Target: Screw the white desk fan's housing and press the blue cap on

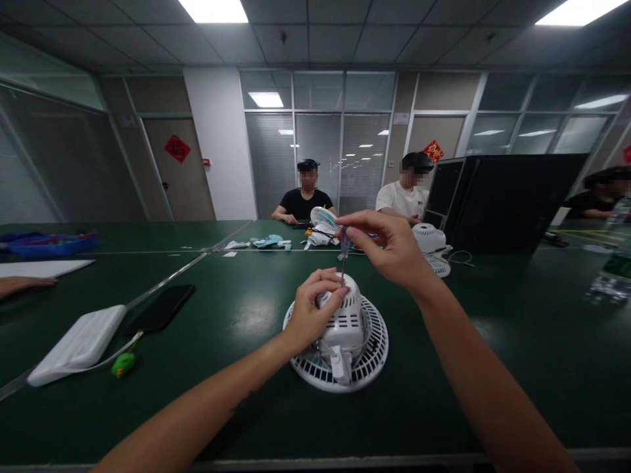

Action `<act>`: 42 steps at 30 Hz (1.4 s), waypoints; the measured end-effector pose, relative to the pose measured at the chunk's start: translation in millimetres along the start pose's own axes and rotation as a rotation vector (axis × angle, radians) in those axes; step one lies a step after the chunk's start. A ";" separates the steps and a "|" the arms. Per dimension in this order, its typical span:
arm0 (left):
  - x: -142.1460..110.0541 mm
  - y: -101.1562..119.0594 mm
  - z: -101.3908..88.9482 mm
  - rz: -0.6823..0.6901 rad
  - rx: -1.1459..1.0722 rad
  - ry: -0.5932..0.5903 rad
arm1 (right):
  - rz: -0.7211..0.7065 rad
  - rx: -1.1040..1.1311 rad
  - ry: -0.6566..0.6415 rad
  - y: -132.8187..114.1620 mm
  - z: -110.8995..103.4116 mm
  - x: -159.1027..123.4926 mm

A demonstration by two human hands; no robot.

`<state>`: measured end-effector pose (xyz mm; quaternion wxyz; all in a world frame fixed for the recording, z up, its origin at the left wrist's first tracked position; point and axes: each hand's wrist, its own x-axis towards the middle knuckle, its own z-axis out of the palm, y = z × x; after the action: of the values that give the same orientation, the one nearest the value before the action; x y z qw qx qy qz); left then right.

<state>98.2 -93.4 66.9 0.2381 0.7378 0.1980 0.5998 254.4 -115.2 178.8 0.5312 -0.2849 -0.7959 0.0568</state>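
Note:
A white fan (362, 374) lies face down on the green table, its round grille underneath and its slotted motor housing (348, 320) uppermost. My left hand (315, 305) is closed over the top left of the housing, thumb and fingertips beside a thin shaft. That shaft belongs to a screwdriver (344, 244) with a clear purplish handle, which stands upright on the housing. My right hand (389, 246) pinches the handle from above between thumb and fingers. The screwdriver's tip is hidden at my left fingertips. A white block-shaped part (340, 364) and a cable sit at the housing's near side.
A black phone (162, 309) and a white power bank-like device (81, 341) with a green trinket (123, 363) lie left. Farther off are other fans (428, 238), blue-and-white pieces (271, 242) and a large black box (507, 203). Co-workers sit opposite; another person's hand (24, 285) rests far left.

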 end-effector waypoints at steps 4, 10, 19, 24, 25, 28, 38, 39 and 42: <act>-1.1 -1.4 0.3 0.013 0.030 -0.003 | -0.014 -0.090 0.050 -0.3 0.7 0.4; -0.8 1.6 0.5 0.014 0.036 -0.008 | 0.029 -0.040 0.033 -1.9 -1.8 -1.0; -1.1 -0.7 0.8 0.012 0.046 -0.018 | 0.011 -0.068 0.083 0.9 3.6 -0.6; -1.1 2.0 0.5 0.003 0.050 -0.018 | -0.051 -0.016 -0.024 -0.8 1.0 -1.0; -0.8 3.2 0.5 0.005 0.049 -0.020 | -0.058 0.017 -0.047 -0.8 0.3 -1.4; 0.1 6.0 0.6 0.017 0.050 -0.029 | -0.038 0.058 -0.070 -0.7 0.1 -2.2; -0.4 3.2 -0.2 0.021 0.062 -0.034 | 0.000 0.011 -0.043 0.6 2.3 -0.2; -0.5 3.0 -0.2 0.021 0.061 -0.034 | 0.005 0.051 -0.073 0.7 1.8 -0.5; -0.6 2.7 -0.2 0.007 0.064 -0.034 | 0.010 0.087 -0.105 0.6 1.7 -0.8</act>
<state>97.9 -95.9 68.0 0.2154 0.7558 0.2104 0.5815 253.4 -114.7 177.2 0.5002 -0.2624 -0.8180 0.1089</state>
